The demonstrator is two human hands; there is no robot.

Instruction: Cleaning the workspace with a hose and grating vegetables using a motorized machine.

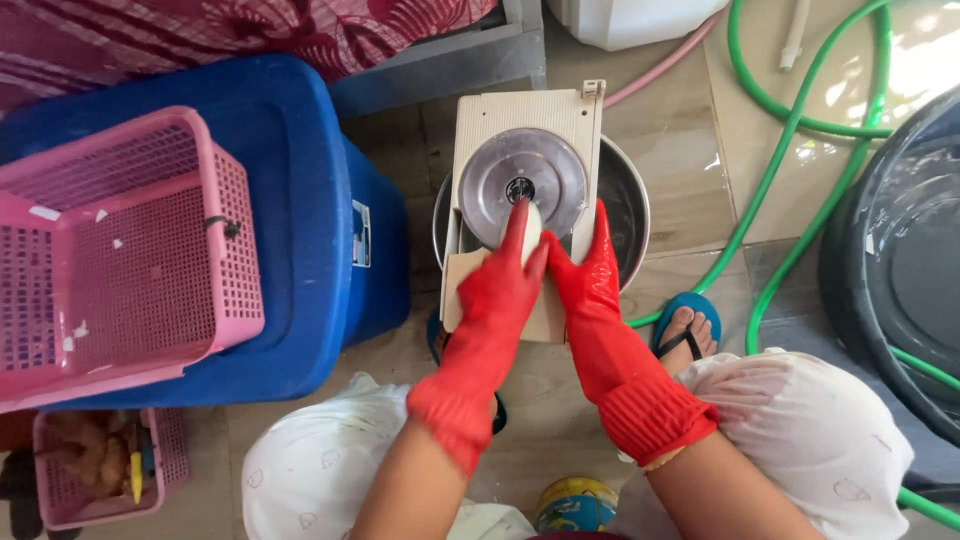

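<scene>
Slicing under way | left hand (pixel 497 290) in red glove presses a pale piece (pixel 531 228) to slicer disc (pixel 522 187) | right hand (pixel 587 275), fingers flat, braces slicer over steel bowl (pixel 627 205) | next likely needs steady push, fingertips off blade

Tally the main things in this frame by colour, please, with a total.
Red: 2, the left glove and right glove
Pink: 2, large basket and small basket
Blue: 2, storage bin and sandal
Green: 1, hose
Beige: 1, slicer board
Silver: 1, metal bowl
Total: 9
</scene>
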